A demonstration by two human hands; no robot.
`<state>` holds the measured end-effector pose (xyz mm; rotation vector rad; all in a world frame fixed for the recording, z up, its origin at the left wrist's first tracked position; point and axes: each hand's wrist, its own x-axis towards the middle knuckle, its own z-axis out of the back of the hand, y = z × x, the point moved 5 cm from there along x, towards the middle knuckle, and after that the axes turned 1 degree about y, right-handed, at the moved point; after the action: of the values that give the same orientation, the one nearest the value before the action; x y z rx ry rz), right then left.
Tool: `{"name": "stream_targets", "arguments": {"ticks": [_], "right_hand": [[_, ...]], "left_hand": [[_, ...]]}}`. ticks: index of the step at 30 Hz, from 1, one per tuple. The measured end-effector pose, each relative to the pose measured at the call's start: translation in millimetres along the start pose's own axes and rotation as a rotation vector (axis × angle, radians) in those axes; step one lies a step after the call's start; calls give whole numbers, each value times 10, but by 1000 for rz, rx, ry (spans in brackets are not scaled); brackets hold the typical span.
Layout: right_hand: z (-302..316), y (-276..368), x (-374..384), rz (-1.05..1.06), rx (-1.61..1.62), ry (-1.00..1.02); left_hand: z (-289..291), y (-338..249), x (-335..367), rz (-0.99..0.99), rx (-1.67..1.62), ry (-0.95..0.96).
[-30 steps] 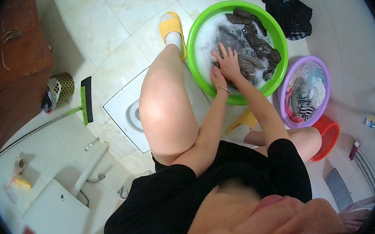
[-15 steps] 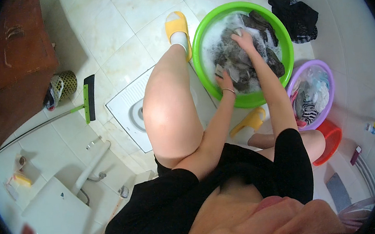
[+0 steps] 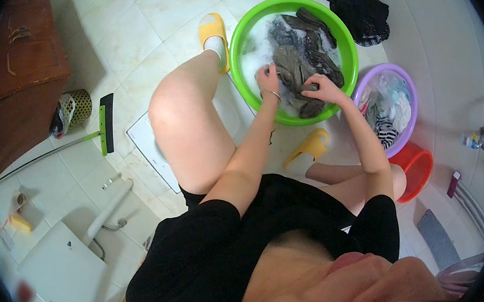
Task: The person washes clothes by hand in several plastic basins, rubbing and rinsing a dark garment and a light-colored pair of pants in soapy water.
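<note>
A round green basin (image 3: 349, 53) holds foamy water and a soaked dark grey garment (image 3: 291, 62). Over its near left side, my left hand (image 3: 268, 80) is closed on an edge of the cloth, its fingertips partly hidden. My right hand (image 3: 323, 89) pinches a bunched fold of the same garment near the basin's near right rim. White suds (image 3: 254, 62) gather mostly along the left side of the water. Darker wet folds lie at the far right of the basin.
A purple basin (image 3: 412, 99) with clothes and a red basin (image 3: 422, 171) stand at the right. Black clothes (image 3: 360, 17) lie beyond. Left are a squat toilet (image 3: 147, 151), a squeegee (image 3: 108, 126), a basket (image 3: 78, 106) and a brown cabinet (image 3: 22, 73).
My right hand has drawn back from the middle of the basin toward its near rim. My left hand has moved slightly up along the garment. The whole view has shifted a little.
</note>
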<state>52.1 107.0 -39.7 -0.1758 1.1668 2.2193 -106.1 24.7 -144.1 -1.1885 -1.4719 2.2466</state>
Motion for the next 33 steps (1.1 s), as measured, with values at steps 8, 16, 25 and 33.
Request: {"name": "stream_targets", "arguments": {"ticks": [8,16,25,33], "right_hand": [[-437,-171,516,-155,-383,-496],[-896,-417,1089,-350,-469,-240],[-973,-1619,1334,-799,125,-107],[-361,-1235,1103,-620,1168,-649]], "left_hand": [[-385,-505,66,-20,822,112],[-394,485,710,-309,1348,632],[-816,529,1193,-110,1244,544],[-702,-860,621,-375,561,45]]}}
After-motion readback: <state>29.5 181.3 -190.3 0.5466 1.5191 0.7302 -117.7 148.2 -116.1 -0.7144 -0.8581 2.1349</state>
